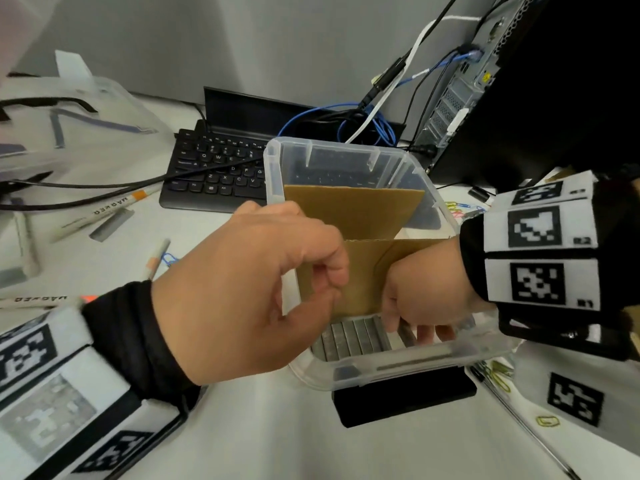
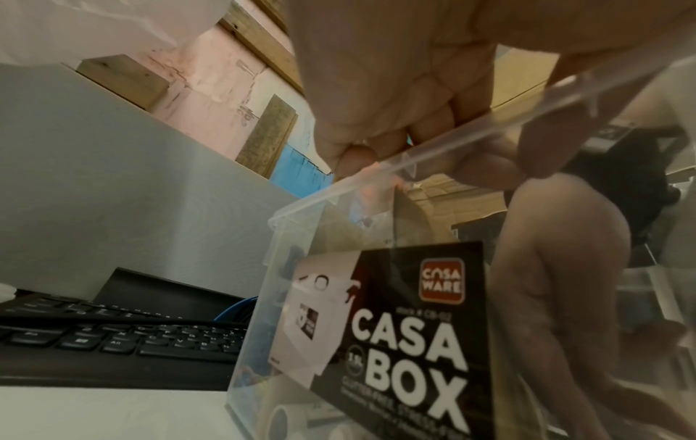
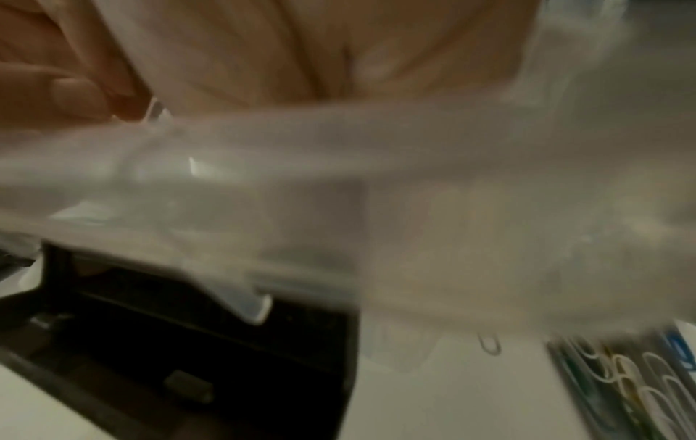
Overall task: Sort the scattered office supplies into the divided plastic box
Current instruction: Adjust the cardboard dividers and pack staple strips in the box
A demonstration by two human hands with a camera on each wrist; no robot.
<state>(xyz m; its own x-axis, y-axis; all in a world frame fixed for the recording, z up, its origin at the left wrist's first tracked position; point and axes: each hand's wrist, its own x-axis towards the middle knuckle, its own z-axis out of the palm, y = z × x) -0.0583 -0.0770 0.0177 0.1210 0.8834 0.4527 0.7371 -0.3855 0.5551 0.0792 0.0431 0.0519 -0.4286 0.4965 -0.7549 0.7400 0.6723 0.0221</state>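
The clear plastic box (image 1: 273, 174) stands mid-table with brown cardboard dividers (image 1: 353, 209) inside. Several grey staple strips (image 1: 353, 337) lie side by side in its near compartment. My left hand (image 1: 327, 289) curls over the box's left rim and grips it; in the left wrist view its fingers (image 2: 376, 148) hook over the clear wall (image 2: 301, 208). My right hand (image 1: 412, 329) reaches down into the near compartment beside the strips. It pinches one staple strip (image 1: 406, 332), glimpsed as a shiny edge in the blurred right wrist view (image 3: 156, 108).
A black keyboard (image 1: 214, 168) and cables lie behind the box, with a computer tower (image 1: 519, 81) at the right. Markers (image 1: 114, 206) and a loose staple strip (image 1: 110, 225) lie on the left. Paper clips (image 1: 498, 375) lie on the right. A black object (image 1: 405, 396) sits against the box's near side.
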